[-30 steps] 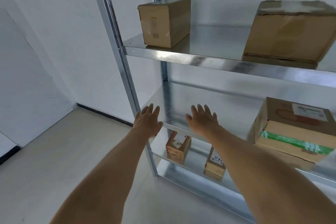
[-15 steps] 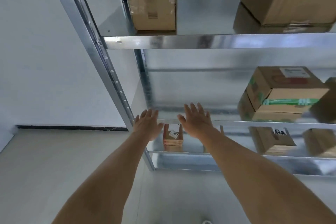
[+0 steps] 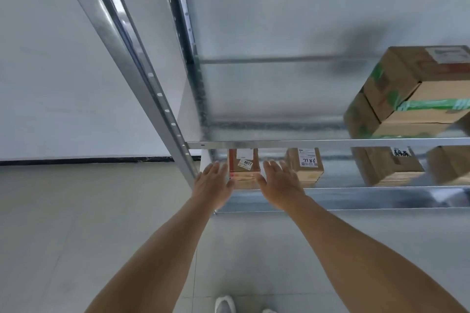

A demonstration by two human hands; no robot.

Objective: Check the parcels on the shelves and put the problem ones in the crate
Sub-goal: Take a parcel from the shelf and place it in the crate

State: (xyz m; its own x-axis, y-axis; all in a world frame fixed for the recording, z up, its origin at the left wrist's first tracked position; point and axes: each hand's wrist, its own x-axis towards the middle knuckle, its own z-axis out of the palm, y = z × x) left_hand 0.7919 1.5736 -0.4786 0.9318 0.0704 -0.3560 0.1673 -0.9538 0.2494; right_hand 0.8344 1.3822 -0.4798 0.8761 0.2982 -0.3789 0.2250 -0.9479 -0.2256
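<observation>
Below galvanised steel shelving (image 3: 318, 143): pale tiled floor (image 3: 76, 223), white wall (image 3: 50, 84).

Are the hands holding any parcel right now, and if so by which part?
Nothing is held. The left hand and right hand are open, on either side of the small parcel on the lower shelf.

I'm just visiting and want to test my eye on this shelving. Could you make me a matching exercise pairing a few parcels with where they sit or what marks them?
Things:
1. small brown cardboard box labelled 8077
2. brown cardboard box with green tape
3. small cardboard box with handwritten white label

Descriptions:
A. middle shelf, far right
B. between the two open hands
C. lower shelf, just right of the right hand

Pairs: 1-B, 2-A, 3-C
</observation>
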